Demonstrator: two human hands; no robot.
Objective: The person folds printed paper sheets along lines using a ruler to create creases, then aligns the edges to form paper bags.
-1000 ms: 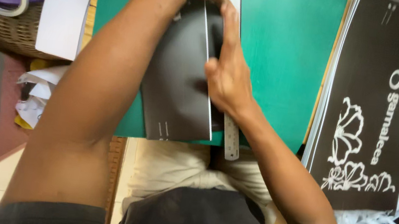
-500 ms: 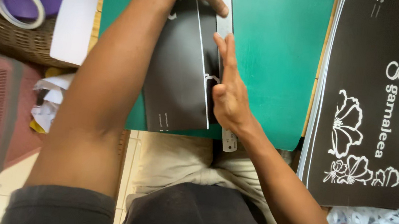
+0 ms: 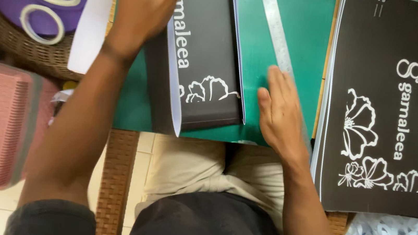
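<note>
Left hand (image 3: 146, 0) grips the top of the folded black printed sheet (image 3: 203, 54), which lies on the green cutting mat (image 3: 294, 17), lower edge near the mat's front edge. Right hand (image 3: 280, 110) flat, fingers spread, holding nothing, resting on the steel ruler (image 3: 277, 28). Bare mat between sheet and ruler. Stack of black printed sheets (image 3: 389, 101) on the right.

Your green mat (image 3: 304, 18) centre frame, folded black sheet (image 3: 211, 55) upper middle, steel ruler (image 3: 277, 28) beside it, black printed stack (image 3: 389, 101) right.
</note>
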